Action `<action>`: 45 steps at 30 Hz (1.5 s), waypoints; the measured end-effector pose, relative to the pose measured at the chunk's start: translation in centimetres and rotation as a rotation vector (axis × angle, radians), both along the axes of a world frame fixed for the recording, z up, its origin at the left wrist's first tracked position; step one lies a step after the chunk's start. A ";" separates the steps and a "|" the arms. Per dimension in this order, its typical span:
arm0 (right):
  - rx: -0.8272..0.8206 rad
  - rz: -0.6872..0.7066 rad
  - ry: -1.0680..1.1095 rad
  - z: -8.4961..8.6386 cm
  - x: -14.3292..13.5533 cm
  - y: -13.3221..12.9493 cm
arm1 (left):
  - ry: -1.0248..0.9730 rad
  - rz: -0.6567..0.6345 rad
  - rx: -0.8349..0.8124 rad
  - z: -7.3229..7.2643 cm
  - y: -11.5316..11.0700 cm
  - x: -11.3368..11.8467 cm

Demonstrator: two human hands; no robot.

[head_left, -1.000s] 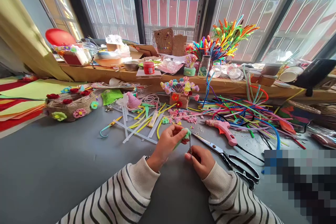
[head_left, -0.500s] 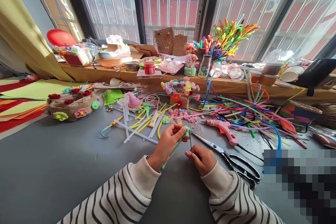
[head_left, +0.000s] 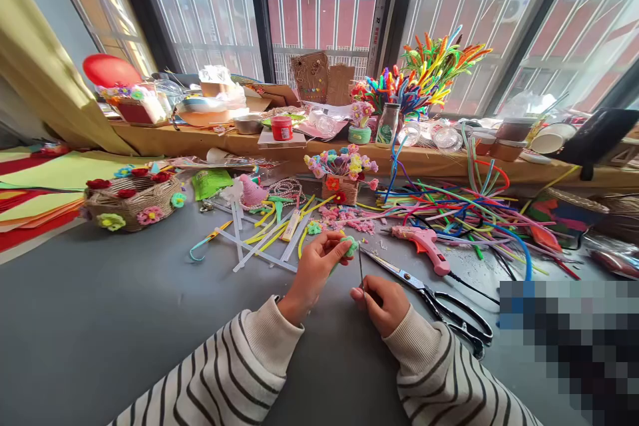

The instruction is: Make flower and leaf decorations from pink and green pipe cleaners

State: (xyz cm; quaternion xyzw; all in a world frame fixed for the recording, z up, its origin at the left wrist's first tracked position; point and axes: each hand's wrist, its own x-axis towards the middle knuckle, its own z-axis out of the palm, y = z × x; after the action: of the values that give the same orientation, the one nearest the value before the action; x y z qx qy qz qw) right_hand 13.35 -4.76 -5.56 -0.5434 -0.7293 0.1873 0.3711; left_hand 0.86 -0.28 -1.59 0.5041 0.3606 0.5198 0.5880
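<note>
My left hand [head_left: 319, 266] pinches a small, light green crocheted piece [head_left: 351, 246] between thumb and fingertips. To its right, my right hand [head_left: 383, 303] is closed round a thin dark crochet hook [head_left: 361, 269], which stands nearly upright. The hook's tip is just beside the green piece; whether a loop joins them is too small to tell. Large black-handled scissors [head_left: 424, 289] lie beside my right hand, blades towards the green piece. Beyond my hands are pink crocheted bits [head_left: 344, 219] and a small green one [head_left: 314, 227].
A pink glue gun [head_left: 424, 246] with its cord lies at right, before a heap of coloured pipe cleaners [head_left: 449, 213]. Glue sticks [head_left: 259, 249] are at left of centre, near a flowered rope basket [head_left: 134, 203]. A flower-filled pot [head_left: 341, 190] stands behind. Jars and cups line the windowsill.
The hook's tip has drawn slightly away from the green piece. The green strand that hung below my left hand is now mostly hidden. The view has shifted slightly.
</note>
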 end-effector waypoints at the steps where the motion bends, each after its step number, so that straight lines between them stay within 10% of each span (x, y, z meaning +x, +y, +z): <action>1: -0.017 0.004 0.003 0.2 -0.1 -0.1 | 0.006 0.001 0.002 0.0 0.0 0.0; 31: 0.030 0.013 -0.004 -0.2 0.2 0.3 | 0.027 0.019 0.040 -0.1 0.3 -0.1; 45: -0.046 -0.190 0.359 -0.4 0.9 0.9 | 0.485 -0.151 0.442 0.1 -0.6 0.0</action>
State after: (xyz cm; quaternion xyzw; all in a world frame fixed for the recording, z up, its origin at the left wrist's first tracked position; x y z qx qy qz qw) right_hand 14.25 -3.83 -5.96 -0.5760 -0.5923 0.2618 0.4988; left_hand 0.87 -0.85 -1.46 0.7537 0.3302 0.4053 0.3984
